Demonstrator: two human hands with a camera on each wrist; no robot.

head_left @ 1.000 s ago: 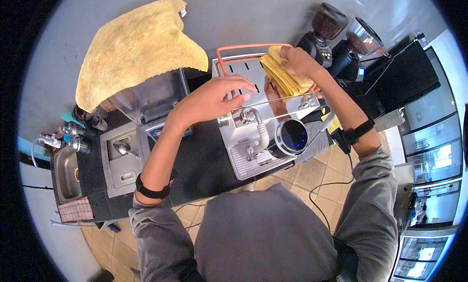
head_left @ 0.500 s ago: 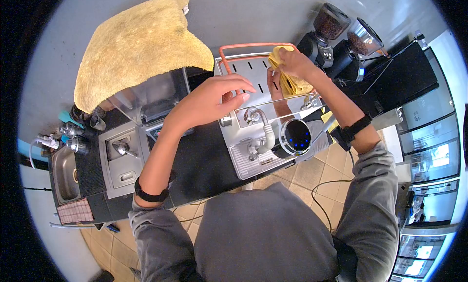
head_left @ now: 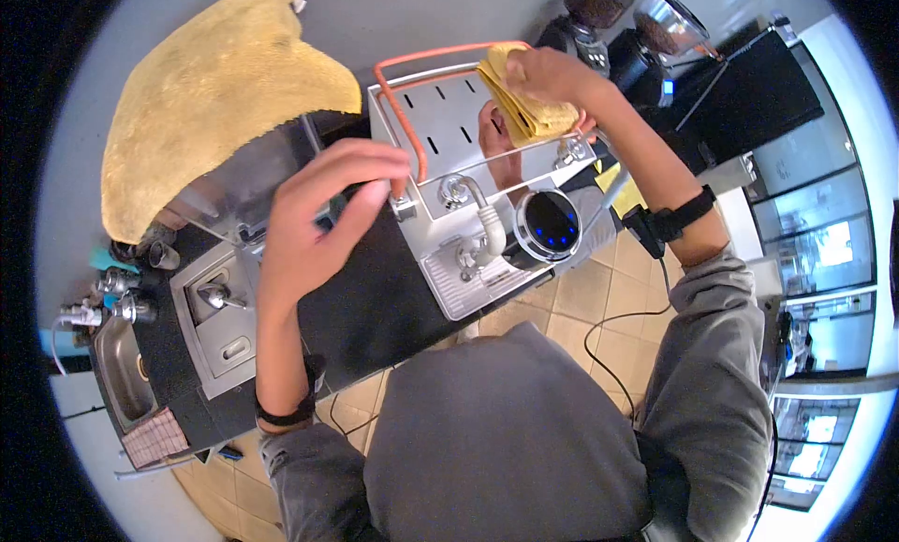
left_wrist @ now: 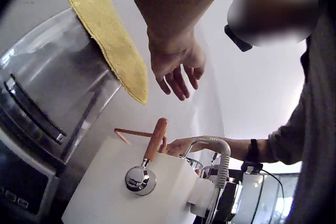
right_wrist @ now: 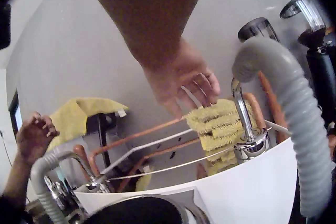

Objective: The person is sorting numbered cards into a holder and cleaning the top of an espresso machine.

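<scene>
A folded yellow cloth lies across the right part of the espresso machine's shiny top. My right hand grips its far upper end; in the right wrist view the cloth's fluffy folds show just below the curled fingers. My left hand hangs in the air by the machine's left front corner, holding nothing. Seen in the left wrist view, its fingers droop loosely above a wooden-handled lever on the machine's side.
A copper-coloured rail borders the machine's top. Steam wands with grey sleeves stick out in front. A large yellow towel drapes over a clear lid at left. Two bean grinders stand behind right; a sink is far left.
My left hand has moved leftward off the machine's top to beside its corner. The right hand stays at the cloth, which has shifted slightly right on the top. The head view has tilted.
</scene>
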